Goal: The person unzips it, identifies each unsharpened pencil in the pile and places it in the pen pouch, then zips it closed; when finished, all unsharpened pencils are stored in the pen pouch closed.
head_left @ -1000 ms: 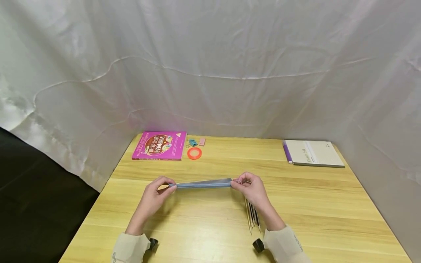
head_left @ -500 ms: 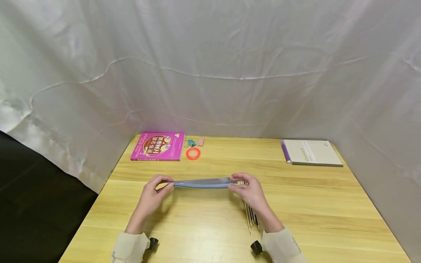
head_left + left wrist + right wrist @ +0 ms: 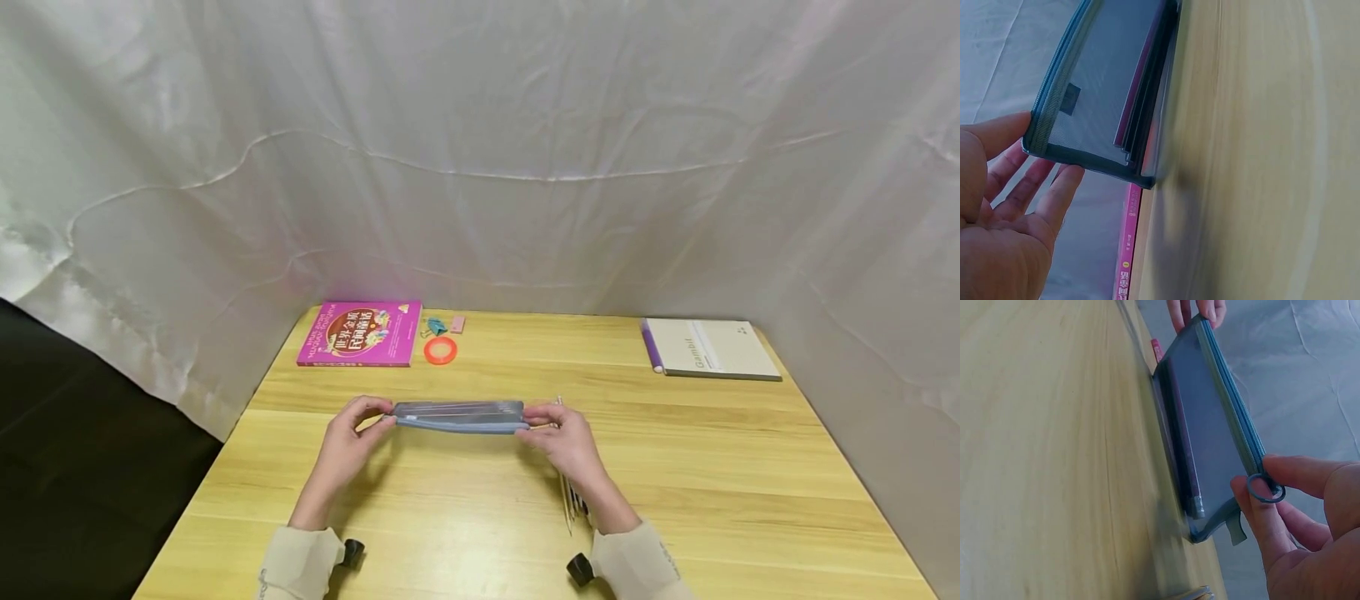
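Note:
A mesh zip pencil case [image 3: 459,415] with blue-grey edging is held up over the table, stretched between both hands. My left hand [image 3: 347,442] pinches its left end, thumb at the zip corner and fingers against the short edge. At the other end my right hand [image 3: 572,448] grips the zip corner between thumb and fingers. A round zip-pull ring [image 3: 1265,489] lies over a right finger, and a small fabric tab [image 3: 1235,527] hangs below. The zip runs closed along the top edge. Through the mesh show several pencils [image 3: 1141,84], lying along the bottom of the case.
Several loose slim pencils or brushes [image 3: 567,502] lie under my right wrist. At the back left are a pink book [image 3: 362,333], a red tape ring [image 3: 440,351], a teal binder clip [image 3: 437,327] and a pink eraser [image 3: 457,324]. A notebook [image 3: 723,348] and purple marker [image 3: 651,344] sit back right.
The pencil case has tilted, so more of its mesh side and the pencils inside show. My right hand has shifted slightly left; the left hand has hardly moved.

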A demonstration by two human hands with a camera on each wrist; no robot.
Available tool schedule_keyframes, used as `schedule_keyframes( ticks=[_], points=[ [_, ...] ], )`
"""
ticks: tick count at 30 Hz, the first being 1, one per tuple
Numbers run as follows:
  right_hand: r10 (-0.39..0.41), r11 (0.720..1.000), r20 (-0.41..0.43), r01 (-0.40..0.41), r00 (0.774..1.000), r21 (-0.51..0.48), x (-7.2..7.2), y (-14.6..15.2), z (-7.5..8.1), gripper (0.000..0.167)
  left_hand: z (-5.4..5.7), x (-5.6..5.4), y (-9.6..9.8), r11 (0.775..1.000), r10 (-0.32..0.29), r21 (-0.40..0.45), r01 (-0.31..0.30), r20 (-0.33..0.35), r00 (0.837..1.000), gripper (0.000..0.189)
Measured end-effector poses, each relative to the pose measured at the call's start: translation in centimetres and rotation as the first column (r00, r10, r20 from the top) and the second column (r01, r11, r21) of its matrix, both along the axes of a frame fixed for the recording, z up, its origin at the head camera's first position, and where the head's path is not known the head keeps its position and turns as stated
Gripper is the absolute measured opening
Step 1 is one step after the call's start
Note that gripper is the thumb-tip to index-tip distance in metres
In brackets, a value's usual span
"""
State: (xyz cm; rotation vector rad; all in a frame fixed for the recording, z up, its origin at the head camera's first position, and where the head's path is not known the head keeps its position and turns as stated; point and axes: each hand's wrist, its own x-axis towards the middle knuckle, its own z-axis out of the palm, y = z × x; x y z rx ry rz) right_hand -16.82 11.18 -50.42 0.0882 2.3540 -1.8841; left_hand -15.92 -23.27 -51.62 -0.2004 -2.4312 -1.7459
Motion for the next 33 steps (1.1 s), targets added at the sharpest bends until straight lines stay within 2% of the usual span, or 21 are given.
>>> schedule_keyframes(
  ticks=[9,25,33],
  points=[
    [-0.016,0.999,0.016,0.015,1.000,0.044,0.1,-0.7,-0.8,0.044,-0.2,0.0,0.0,0.999,0.017,-0.029,-0.016,0.049,0.999,0.022],
    [0.033,0.994,0.062,-0.039,0.998,0.097,0.1,-0.9,-2.0,0.044,-0.9,-0.2,0.4,0.995,0.009,-0.096,0.001,0.110,0.994,0.031],
    [0.043,0.992,0.056,-0.049,0.997,0.119,-0.1,-1.0,-2.2,0.044,-1.0,-0.5,0.6,0.997,-0.008,-0.072,0.019,0.142,0.990,0.043]
  ],
)
